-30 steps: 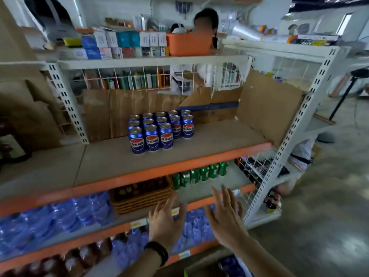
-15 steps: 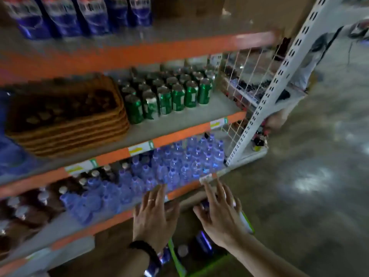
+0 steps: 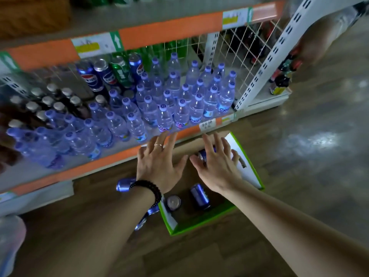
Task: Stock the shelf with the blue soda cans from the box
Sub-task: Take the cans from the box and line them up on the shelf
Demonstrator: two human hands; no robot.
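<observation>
Blue cans [image 3: 200, 195] in box [image 3: 250, 172] (green-edged), both hands [image 3: 159, 164] spread above

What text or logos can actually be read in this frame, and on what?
Blue cans on the bottom shelf: red-white-blue globe logo, lettering blurred.
Water bottle labels: blue script, unreadable.
Handwritten white tag: illegible.
Price tags on the orange rail: green arrow sign only, print too blurred.
</observation>
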